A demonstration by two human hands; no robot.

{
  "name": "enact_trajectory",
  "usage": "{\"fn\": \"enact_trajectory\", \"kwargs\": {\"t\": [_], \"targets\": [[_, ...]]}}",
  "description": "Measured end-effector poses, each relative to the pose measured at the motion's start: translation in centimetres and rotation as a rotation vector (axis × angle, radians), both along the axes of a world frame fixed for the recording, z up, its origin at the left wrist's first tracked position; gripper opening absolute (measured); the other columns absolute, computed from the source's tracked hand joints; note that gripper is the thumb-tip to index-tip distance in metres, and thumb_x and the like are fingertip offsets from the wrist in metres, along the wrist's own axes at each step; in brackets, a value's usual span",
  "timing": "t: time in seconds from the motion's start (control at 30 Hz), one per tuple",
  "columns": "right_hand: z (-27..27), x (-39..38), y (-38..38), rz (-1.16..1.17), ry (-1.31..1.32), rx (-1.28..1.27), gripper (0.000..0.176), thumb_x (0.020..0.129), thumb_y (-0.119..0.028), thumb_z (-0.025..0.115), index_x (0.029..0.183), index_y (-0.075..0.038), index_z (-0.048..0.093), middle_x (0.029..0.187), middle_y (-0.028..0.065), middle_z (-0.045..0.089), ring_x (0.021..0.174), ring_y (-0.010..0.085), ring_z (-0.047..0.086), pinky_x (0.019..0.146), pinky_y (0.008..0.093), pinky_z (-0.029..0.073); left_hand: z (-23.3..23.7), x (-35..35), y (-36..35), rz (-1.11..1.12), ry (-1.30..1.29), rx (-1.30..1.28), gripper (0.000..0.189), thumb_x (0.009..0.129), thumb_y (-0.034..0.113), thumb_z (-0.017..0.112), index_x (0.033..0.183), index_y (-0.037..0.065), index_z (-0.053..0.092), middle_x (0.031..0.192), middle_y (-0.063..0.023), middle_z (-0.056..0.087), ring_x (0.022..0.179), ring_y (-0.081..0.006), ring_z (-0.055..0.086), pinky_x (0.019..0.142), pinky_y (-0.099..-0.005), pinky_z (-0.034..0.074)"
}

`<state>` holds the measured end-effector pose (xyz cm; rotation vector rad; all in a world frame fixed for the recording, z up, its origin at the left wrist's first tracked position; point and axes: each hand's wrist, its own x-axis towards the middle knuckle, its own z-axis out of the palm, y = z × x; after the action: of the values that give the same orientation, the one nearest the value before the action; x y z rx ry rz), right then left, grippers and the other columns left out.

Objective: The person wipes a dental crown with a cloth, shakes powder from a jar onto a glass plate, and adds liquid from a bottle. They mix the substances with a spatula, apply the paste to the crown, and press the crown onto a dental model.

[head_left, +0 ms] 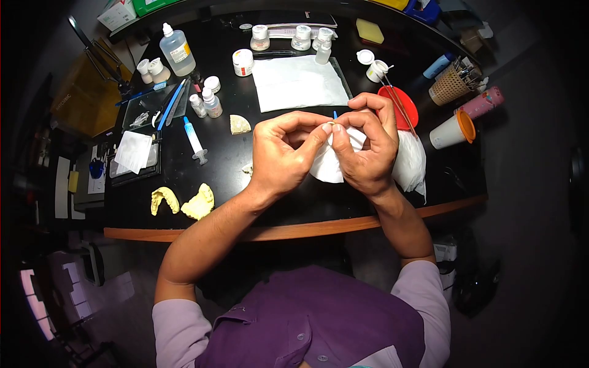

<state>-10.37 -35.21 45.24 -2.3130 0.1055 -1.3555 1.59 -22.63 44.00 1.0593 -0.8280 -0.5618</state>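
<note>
My left hand (283, 150) and my right hand (372, 150) meet above the desk, fingertips almost touching. Between them, thumbs and forefingers pinch a small pale piece (332, 123), too small and covered to name surely. A blue tip (335, 115) shows just beyond the fingers; what it belongs to is hidden. White tissue (326, 165) lies below and between the hands. Left of my left hand is a cream ceramic-looking wedge with a gridded face (240, 124). Past my fingertips lies a white paper sheet on a slab (299, 84).
Two yellow plaster dental casts (198, 202) lie near the front edge, with a syringe (196, 141) behind. Bottles (178, 50) and jars (260, 38) line the back. At right are a red dish (402, 105) with brushes across it, crumpled tissue (410, 164) and an orange-rimmed cup (453, 130).
</note>
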Motion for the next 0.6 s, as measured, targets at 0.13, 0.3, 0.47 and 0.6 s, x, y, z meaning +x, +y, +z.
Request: {"fn": "enact_trajectory", "kwargs": {"t": [0.13,0.3,0.47,0.6], "targets": [[0.7,0.1,0.4,0.073,-0.01,0.066,0.019,0.084,-0.004,0.083,0.101,0.0,0.076,0.1,0.015,0.068,0.096,0.0257,0.069,0.081,0.0332,0.057,0.2,0.2,0.1,0.031,0.056,-0.004,0.015,0.099,0.003,0.077,0.109,-0.007,0.079,0.099,-0.01,0.08,0.088,-0.0121,0.076,0.082,-0.0255,0.062],[0.2,0.3,0.2,0.171,0.043,0.156,0.025,0.083,0.002,0.085,0.107,0.001,0.077,0.104,0.0141,0.077,0.097,0.0248,0.077,0.084,0.0341,0.06,-0.5,1.2,0.1,-0.035,0.234,0.013,0.015,0.098,0.005,0.079,0.109,-0.005,0.08,0.098,-0.0084,0.08,0.089,-0.0097,0.074,0.079,-0.0228,0.061],[-0.4,-0.2,-0.2,0.167,0.032,0.335,0.02,0.089,0.005,0.079,0.108,0.001,0.077,0.105,0.014,0.075,0.094,0.0217,0.076,0.08,0.03,0.059,0.6,0.6,0.2,0.067,0.244,0.077,0.015,0.098,0.008,0.081,0.109,-0.002,0.081,0.097,-0.0081,0.081,0.087,-0.0105,0.075,0.073,-0.0225,0.06],[0.2,-0.2,0.4,0.252,-0.03,0.508,0.018,0.095,0.009,0.073,0.111,0.002,0.075,0.109,0.0118,0.07,0.097,0.017,0.071,0.084,0.0275,0.057,0.2,0.6,0.1,0.086,0.129,0.062,0.012,0.097,0.005,0.08,0.106,-0.003,0.081,0.093,-0.0092,0.081,0.083,-0.0104,0.075,0.072,-0.0236,0.06]]}}
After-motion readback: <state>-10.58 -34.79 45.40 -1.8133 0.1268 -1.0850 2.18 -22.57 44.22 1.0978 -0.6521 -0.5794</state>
